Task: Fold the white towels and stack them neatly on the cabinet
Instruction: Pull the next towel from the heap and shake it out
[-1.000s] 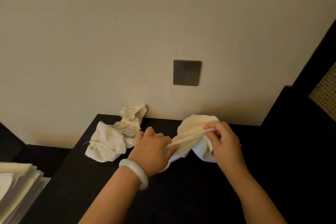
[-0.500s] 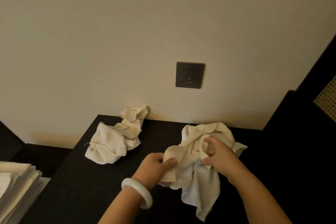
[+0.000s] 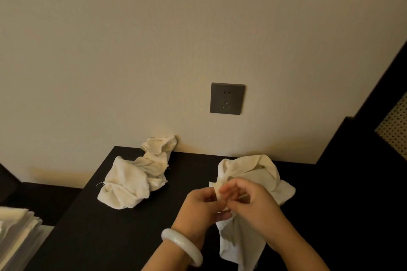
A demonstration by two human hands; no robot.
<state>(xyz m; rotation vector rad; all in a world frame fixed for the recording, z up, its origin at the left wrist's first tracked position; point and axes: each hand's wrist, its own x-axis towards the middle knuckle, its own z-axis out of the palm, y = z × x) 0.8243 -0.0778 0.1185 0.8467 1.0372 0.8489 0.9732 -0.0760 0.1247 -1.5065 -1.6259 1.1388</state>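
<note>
A crumpled white towel hangs between my two hands above the black cabinet top. My left hand, with a pale bangle on its wrist, pinches the towel's edge. My right hand grips the same edge right beside it, fingers touching the left. The towel's lower part droops toward the cabinet's front. Another pile of crumpled white towels lies on the cabinet's back left, reaching the wall.
A stack of folded white cloths sits at the lower left, beside and below the cabinet. A dark wall socket is on the beige wall above the cabinet. Dark furniture with a perforated panel stands at the right.
The towel, stretched taut between my hands a second ago, has slackened into a bunch. My hands have come together on its edge, nearer to me.
</note>
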